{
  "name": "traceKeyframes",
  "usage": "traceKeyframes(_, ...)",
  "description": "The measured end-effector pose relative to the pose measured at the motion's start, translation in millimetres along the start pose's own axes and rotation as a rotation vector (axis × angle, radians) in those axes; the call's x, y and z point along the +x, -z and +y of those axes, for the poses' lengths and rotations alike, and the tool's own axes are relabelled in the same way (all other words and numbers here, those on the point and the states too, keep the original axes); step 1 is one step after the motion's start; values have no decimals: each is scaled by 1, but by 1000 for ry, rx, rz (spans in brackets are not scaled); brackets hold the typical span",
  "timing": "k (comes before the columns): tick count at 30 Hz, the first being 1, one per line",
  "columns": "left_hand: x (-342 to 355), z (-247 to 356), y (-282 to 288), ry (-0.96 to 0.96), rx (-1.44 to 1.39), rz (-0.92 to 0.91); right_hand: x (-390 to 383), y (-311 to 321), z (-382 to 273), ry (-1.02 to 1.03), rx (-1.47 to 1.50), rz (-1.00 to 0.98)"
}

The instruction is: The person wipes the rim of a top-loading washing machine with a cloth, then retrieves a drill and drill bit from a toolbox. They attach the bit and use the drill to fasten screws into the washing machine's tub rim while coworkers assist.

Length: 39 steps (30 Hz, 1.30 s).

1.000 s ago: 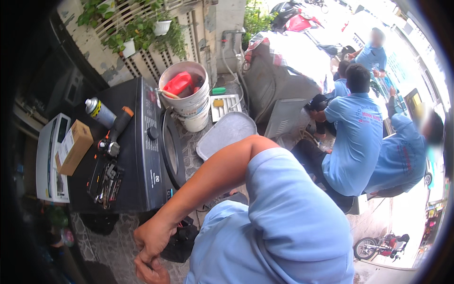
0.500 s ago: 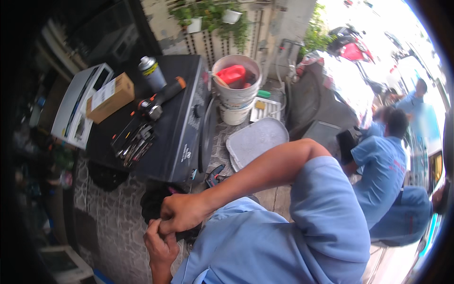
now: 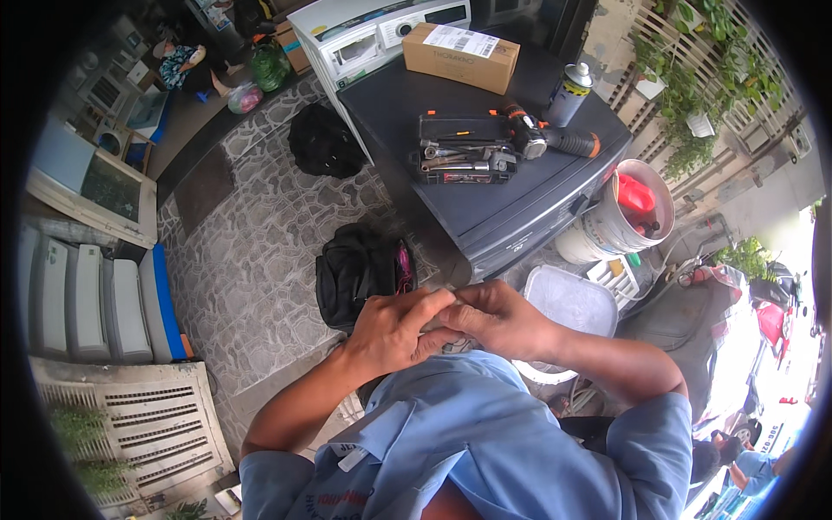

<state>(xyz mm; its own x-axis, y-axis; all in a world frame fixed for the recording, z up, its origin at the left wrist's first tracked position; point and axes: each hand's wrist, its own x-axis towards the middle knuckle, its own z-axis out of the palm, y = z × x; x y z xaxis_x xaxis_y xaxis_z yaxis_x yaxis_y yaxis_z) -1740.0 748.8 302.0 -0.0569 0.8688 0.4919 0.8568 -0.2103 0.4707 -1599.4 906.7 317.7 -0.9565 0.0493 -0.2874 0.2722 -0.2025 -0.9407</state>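
Note:
My left hand [image 3: 397, 329] and my right hand [image 3: 501, 321] meet in front of my chest, their fingertips pressed together. Both are closed in a pinch; whatever lies between the fingers, if anything, is too small or hidden to name. Just beyond my left hand, a black backpack [image 3: 351, 270] rests on the patterned floor. Farther off stands a dark appliance [image 3: 520, 212]. On its top are an opened tool case [image 3: 466, 160] with sockets and wrenches, a black and orange cordless tool [image 3: 546, 137], a spray can [image 3: 569, 94] and a cardboard box [image 3: 459, 59].
Stacked buckets [image 3: 607, 221], the upper holding a red container, stand right of the appliance. A grey plastic lid [image 3: 568, 303] lies near my right forearm. Behind the appliance is a white washing machine [image 3: 347, 43]. Another black bag [image 3: 325, 143] lies left. People are at far left and lower right.
My view has swung left and down, bringing in the backpack and left-hand floor. My hands, still together, now show both forearms, and my right arm no longer crosses over the scene.

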Motion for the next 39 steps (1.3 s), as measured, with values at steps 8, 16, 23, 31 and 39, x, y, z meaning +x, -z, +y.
traceKeyframes(8,-9,-23,1,104,-250,286,57,64,9,79,-406,343)
traceKeyframes(16,8,-16,-4,278,-300,242,123,129,40,52,-999,743)
traceKeyframes(23,4,-18,-9,296,-28,80,38,36,-15,89,-203,188)
traceKeyframes(31,15,-15,-17,225,44,-11,29,31,-2,333,-354,222)
traceKeyframes(39,23,-18,-18,246,110,-94,16,24,-4,254,-631,298)
